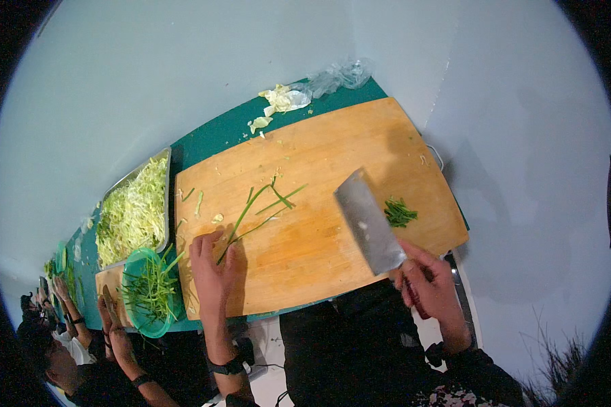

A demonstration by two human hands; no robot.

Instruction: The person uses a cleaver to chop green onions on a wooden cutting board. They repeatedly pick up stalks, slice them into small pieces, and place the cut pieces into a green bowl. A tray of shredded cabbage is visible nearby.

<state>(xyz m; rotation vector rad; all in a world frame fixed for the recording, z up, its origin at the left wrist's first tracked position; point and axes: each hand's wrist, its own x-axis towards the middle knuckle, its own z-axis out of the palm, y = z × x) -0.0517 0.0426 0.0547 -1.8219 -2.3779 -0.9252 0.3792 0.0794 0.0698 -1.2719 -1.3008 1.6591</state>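
My right hand (427, 285) grips the handle of a cleaver (369, 224), whose broad steel blade is held over the right part of a wooden cutting board (305, 254). To the right of the blade lies a small pile of cut green stalks (400, 212). My left hand (214, 262) is at the board's left side, thumb and fingers apart. Several long green stalks (249, 203), likely chives, lie loosely in front of it. Their near ends run between thumb and fingers, with no firm grip visible.
Shredded cabbage (135, 208) fills a metal tray (169, 203) at left. Nearer stands a green plastic basket (155, 333) of cut green stalks (150, 295). Cabbage scraps (282, 99) and a clear plastic bag (343, 76) lie behind the board. Other people's hands (114, 325) work at far left.
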